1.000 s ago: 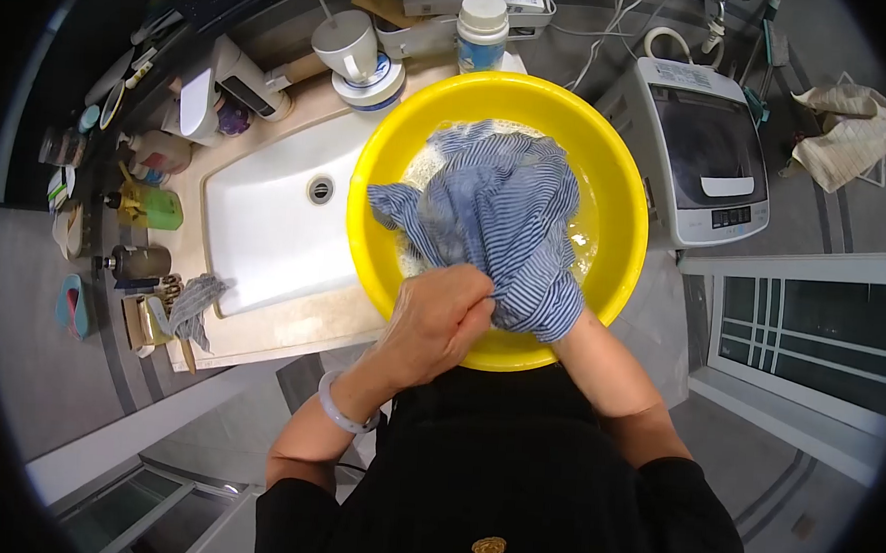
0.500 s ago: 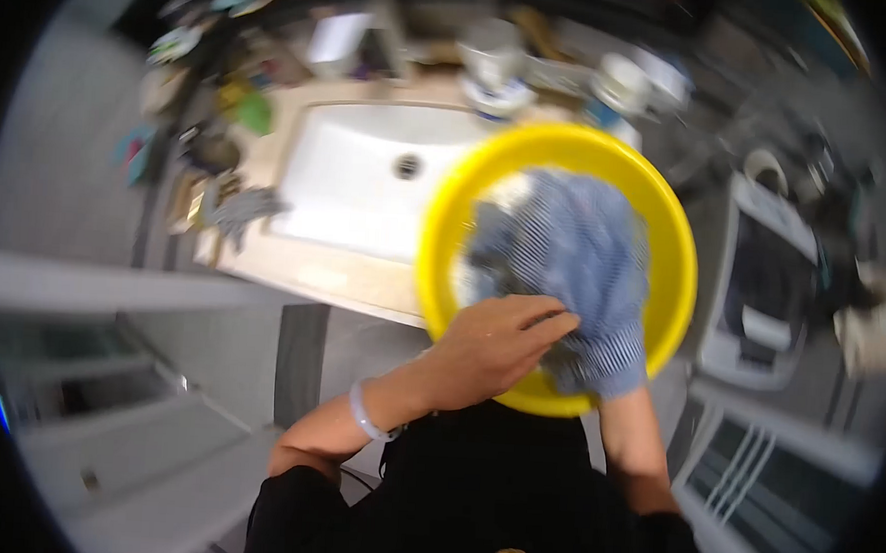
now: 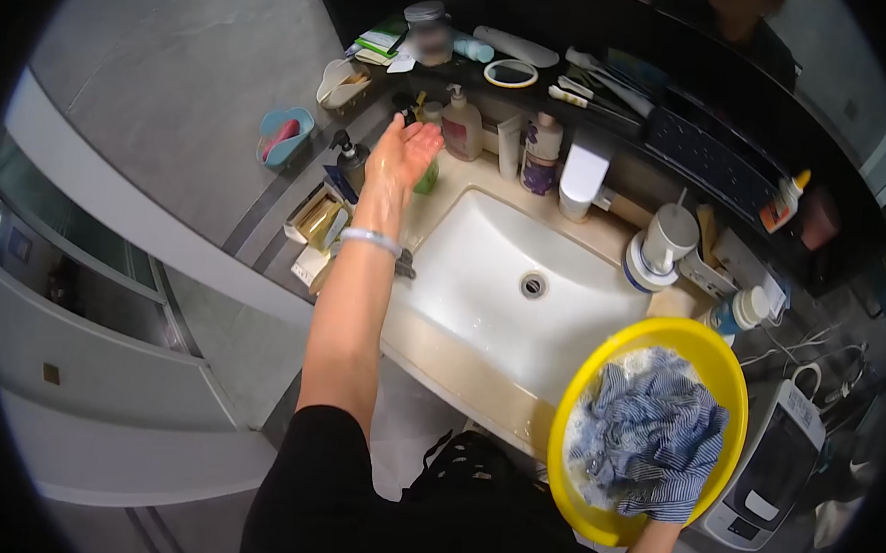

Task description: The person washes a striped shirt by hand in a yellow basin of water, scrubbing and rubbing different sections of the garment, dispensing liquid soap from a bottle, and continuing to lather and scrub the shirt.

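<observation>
My left hand (image 3: pixel 403 156) is raised over the counter's left end, palm up and wet, fingers spread, holding nothing. It partly covers a green bottle (image 3: pixel 427 180) and is nearest to that and a dark pump bottle (image 3: pixel 349 159). A pink-labelled pump bottle (image 3: pixel 462 125) stands just right of it. The yellow basin (image 3: pixel 565 463) rests over the counter's right front edge with suds in it. In the basin lies a wet blue-and-white striped cloth (image 3: pixel 653 418). My right forearm (image 3: pixel 652 551) reaches to the cloth's lower edge, and the cloth hides my right hand and fingers.
The white sink (image 3: pixel 491 309) lies between my arms. Along its back edge stand a tube (image 3: pixel 509 148), a purple-labelled bottle (image 3: pixel 541 157) and a white mug (image 3: pixel 669 238). A shelf with several small items runs above. The washing machine (image 3: pixel 765 474) is at right.
My left hand has left the cloth and moved far left to the bottles, opening its fingers. The view has swung left, so the basin now appears lower right. My right hand stays under the cloth.
</observation>
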The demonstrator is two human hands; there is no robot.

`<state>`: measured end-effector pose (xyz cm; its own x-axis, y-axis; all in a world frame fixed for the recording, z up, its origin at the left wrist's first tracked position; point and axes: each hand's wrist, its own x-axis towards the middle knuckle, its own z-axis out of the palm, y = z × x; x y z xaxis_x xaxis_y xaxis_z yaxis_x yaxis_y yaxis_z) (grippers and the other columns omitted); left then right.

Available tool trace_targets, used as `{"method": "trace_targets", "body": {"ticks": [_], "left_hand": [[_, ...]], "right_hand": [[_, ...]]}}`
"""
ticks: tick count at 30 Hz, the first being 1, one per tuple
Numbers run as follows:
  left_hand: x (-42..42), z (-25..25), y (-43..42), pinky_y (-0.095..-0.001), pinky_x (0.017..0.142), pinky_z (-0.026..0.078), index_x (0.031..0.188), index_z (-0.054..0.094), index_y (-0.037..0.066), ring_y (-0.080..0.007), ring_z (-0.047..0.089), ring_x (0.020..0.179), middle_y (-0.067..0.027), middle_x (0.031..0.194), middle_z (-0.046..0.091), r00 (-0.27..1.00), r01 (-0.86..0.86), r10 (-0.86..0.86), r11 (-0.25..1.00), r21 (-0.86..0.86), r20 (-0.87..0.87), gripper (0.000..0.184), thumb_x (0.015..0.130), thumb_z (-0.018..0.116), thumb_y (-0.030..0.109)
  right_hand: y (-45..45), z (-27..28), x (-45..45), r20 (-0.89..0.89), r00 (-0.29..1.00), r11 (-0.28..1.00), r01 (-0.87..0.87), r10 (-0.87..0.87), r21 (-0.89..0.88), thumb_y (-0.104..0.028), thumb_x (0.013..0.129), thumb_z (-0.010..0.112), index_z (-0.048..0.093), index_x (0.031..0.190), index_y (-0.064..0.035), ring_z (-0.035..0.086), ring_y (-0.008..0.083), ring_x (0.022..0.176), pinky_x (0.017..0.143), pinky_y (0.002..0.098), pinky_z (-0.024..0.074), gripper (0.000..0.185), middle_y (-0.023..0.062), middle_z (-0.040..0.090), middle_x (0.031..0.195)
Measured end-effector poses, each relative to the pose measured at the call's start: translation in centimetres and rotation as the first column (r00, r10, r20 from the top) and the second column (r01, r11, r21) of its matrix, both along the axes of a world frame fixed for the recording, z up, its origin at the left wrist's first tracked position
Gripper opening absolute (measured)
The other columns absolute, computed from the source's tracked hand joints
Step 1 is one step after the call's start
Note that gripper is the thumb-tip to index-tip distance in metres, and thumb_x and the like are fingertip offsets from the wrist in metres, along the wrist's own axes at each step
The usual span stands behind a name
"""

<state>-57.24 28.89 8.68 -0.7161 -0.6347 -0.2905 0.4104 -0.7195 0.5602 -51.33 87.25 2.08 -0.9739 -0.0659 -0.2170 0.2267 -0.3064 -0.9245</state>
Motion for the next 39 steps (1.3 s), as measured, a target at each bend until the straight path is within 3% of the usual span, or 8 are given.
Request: {"method": "trace_targets", "body": {"ticks": [7, 14, 19, 23, 26, 29, 33, 39], "left_hand": [[-7.3, 0.9, -7.2, -0.0429, 0.078, 0.047, 0.095, 0.048, 0.001, -0.0258, 0.056, 0.079, -0.014, 0.085, 0.055, 0.993, -0.097, 0.117, 0.883, 0.459, -0.016, 0.038, 0.095, 0.041, 0.039], [-7.4, -0.1, -7.6, -0.0303, 0.046, 0.033, 0.079, 0.044, 0.008, -0.0142, 0.04, 0.05, -0.0018, 0.061, 0.044, 0.959, -0.272, 0.281, 0.91, 0.312, 0.018, 0.025, 0.095, 0.043, 0.026], [-7.7, -0.4, -7.5, -0.0258, 0.038, 0.023, 0.068, 0.038, 0.013, -0.011, 0.029, 0.039, 0.0027, 0.05, 0.032, 0.949, -0.291, 0.28, 0.955, 0.061, 0.147, 0.03, 0.094, 0.04, 0.029], [-7.9, -0.8, -8.3, -0.0247, 0.037, 0.02, 0.068, 0.039, 0.014, -0.01, 0.028, 0.037, 0.003, 0.049, 0.031, 0.949, -0.299, 0.285, 0.95, 0.094, 0.134, 0.029, 0.093, 0.043, 0.028], [-7.7, -1.0, -8.2, -0.0238, 0.036, 0.018, 0.067, 0.039, 0.014, -0.0087, 0.026, 0.036, 0.0041, 0.049, 0.029, 0.949, -0.281, 0.267, 0.957, 0.069, 0.167, 0.029, 0.092, 0.046, 0.027], [-7.4, -1.8, -8.3, -0.024, 0.036, 0.017, 0.067, 0.039, 0.014, -0.0087, 0.026, 0.037, 0.0038, 0.049, 0.029, 0.968, -0.224, 0.214, 0.973, 0.062, 0.134, 0.029, 0.091, 0.047, 0.027], [-7.0, -2.3, -8.7, -0.0246, 0.037, 0.017, 0.068, 0.039, 0.013, -0.0089, 0.028, 0.039, 0.0039, 0.051, 0.03, 0.969, -0.198, 0.188, 0.979, 0.043, 0.163, 0.03, 0.093, 0.047, 0.028], [-3.7, -1.0, -2.8, -0.0346, 0.064, 0.049, 0.093, 0.051, -0.001, -0.0218, 0.053, 0.069, -0.0112, 0.078, 0.055, 0.997, -0.059, 0.046, 0.968, 0.243, 0.058, 0.038, 0.096, 0.042, 0.036]], "right_hand": [[-5.8, 1.5, 0.5, 0.098, 0.972, 0.976, 0.216, -0.213, -0.016, -0.035, 0.097, 0.039, 0.049, 0.124, -0.0023, 0.049, 0.0193, 0.106, 0.095, 0.0253, 0.0375, 0.044, 0.0072, 0.056, 0.117], [-8.6, 2.9, 1.1, 0.214, 0.919, 0.939, 0.344, -0.331, -0.025, -0.031, 0.096, 0.044, 0.049, 0.126, -0.0025, 0.05, 0.0167, 0.106, 0.094, 0.0226, 0.0357, 0.042, 0.0051, 0.055, 0.119], [-8.8, 1.4, 0.8, -0.249, 0.957, 0.707, 0.278, -0.148, 0.65, -0.013, 0.088, 0.055, 0.048, 0.119, 0.0007, 0.05, 0.0237, 0.108, 0.094, 0.0293, 0.0382, 0.035, 0.0127, 0.054, 0.117], [-8.9, 1.6, 0.8, -0.134, 0.959, 0.833, 0.284, -0.251, 0.475, -0.01, 0.085, 0.058, 0.049, 0.118, 0.0011, 0.05, 0.0249, 0.107, 0.095, 0.0308, 0.038, 0.036, 0.0134, 0.054, 0.116], [-7.9, 0.0, 0.1, -0.315, 0.949, 0.432, 0.29, -0.015, 0.854, -0.009, 0.084, 0.06, 0.049, 0.118, 0.0008, 0.051, 0.026, 0.106, 0.095, 0.0319, 0.0381, 0.037, 0.0143, 0.054, 0.115], [-8.0, -0.5, -0.1, -0.281, 0.934, 0.765, 0.343, -0.219, 0.545, -0.009, 0.083, 0.061, 0.05, 0.118, 0.0006, 0.051, 0.0264, 0.106, 0.095, 0.0326, 0.0382, 0.038, 0.0149, 0.054, 0.114], [-9.6, 2.3, 0.5, -0.324, 0.946, 0.435, 0.305, -0.031, 0.847, -0.009, 0.084, 0.059, 0.049, 0.119, 0.0012, 0.052, 0.0264, 0.105, 0.095, 0.0323, 0.0383, 0.038, 0.0146, 0.055, 0.113], [-7.6, 1.2, 0.6, -0.418, 0.908, 0.571, 0.353, -0.02, 0.741, -0.012, 0.087, 0.056, 0.047, 0.12, 0.0022, 0.052, 0.0258, 0.104, 0.095, 0.0318, 0.0379, 0.037, 0.0142, 0.056, 0.111]]}}
